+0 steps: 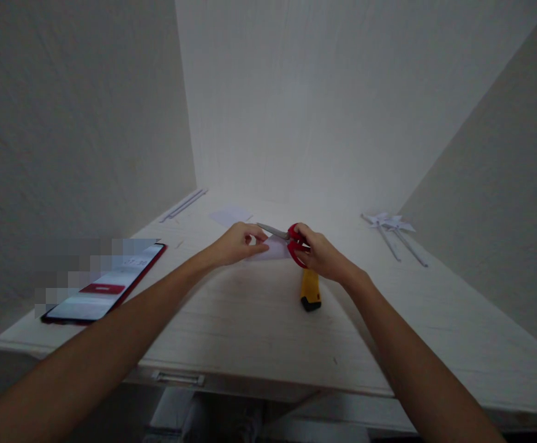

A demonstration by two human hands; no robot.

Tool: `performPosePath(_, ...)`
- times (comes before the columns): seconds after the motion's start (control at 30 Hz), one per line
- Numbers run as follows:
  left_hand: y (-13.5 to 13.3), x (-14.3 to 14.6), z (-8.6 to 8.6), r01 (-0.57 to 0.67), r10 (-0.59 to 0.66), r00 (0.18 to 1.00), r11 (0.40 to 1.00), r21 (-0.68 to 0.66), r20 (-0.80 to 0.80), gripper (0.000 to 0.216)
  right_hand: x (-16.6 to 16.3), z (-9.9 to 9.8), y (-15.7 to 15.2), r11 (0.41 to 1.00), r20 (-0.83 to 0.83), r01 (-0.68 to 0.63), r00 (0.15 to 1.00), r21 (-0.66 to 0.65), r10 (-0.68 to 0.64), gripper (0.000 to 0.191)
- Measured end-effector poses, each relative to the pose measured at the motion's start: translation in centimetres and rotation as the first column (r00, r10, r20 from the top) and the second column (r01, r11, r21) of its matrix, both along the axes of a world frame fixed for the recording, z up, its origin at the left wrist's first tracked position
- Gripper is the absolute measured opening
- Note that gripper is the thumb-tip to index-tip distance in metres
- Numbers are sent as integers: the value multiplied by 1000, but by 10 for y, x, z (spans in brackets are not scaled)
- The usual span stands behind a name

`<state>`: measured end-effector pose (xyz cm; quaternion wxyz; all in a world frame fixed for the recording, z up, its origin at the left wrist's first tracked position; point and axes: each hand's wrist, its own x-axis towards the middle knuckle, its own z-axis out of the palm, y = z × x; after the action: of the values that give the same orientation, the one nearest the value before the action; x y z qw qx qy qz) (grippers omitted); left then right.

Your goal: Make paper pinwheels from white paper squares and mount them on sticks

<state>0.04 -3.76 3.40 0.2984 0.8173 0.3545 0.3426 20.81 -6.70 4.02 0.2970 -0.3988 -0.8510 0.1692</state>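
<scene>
Red-handled scissors (pixel 292 240) are in my right hand (pixel 321 251), with its fingers through the loops and the blades pointing left. My left hand (pixel 238 244) pinches the left part of a small white piece of paper (pixel 277 247). The scissor blades pass over the paper's upper edge, their tips close to my left fingers. Whether the blades touch the paper I cannot tell. Just below my right hand lies a yellow utility knife (pixel 310 289) with a black end, its upper part hidden by the hand.
A phone (pixel 111 283) with a lit screen lies at the left edge of the white table (pixel 231 326). Thin paper sticks (pixel 184 205) rest at the back left, near another paper piece (pixel 230 215). Paper pinwheels (pixel 390 223) on sticks lie at the right.
</scene>
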Motion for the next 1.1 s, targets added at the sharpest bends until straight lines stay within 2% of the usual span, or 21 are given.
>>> performPosePath(0.07,-2,2,1,50,-50,999,996,-80,3,15,-1,0,1,998,-18,12,1000,65,-11,19)
performPosePath(0.13,-2,2,1,88,-81,995,985,-151,52,21,-1,-1,5,981,-84,77,994,178,-63,20)
performPosePath(0.23,2,1,0,32,15,979,973,-228,202,22,3,-4,14,919,-304,258,938,297,-165,21)
performPosePath(0.33,8,0,-3,-28,163,893,950,-310,419,14,7,-6,21,903,-518,387,820,190,-243,25)
performPosePath(0.43,12,0,-5,-29,214,821,942,-336,529,14,5,-4,22,908,-611,418,728,35,-311,25)
performPosePath(0.5,13,0,-5,-24,219,799,942,-334,560,12,1,0,18,915,-607,399,714,-56,-349,26)
performPosePath(0.57,13,0,-4,-20,230,762,943,-333,605,11,-4,3,11,929,-568,337,739,-154,-363,29)
performPosePath(0.67,14,-1,-3,-14,253,690,941,-337,678,11,-11,6,0,932,-492,208,803,-297,-336,32)
performPosePath(0.77,14,-2,0,-20,279,627,939,-343,727,9,-15,6,-9,910,-461,65,846,-409,-268,36)
performPosePath(0.83,13,-2,1,-7,290,591,935,-355,753,9,-17,5,-11,899,-491,-6,839,-438,-234,41)
performPosePath(0.9,10,1,2,42,280,574,928,-370,769,12,-22,3,-12,903,-521,0,817,-429,-247,40)
performPosePath(1.0,2,8,0,141,242,609,904,-403,755,16,-32,-1,-10,913,-546,52,788,-404,-286,34)
performPosePath(1.1,-5,15,-4,204,211,660,874,-442,721,14,-37,-7,-8,921,-579,22,771,-389,-263,32)
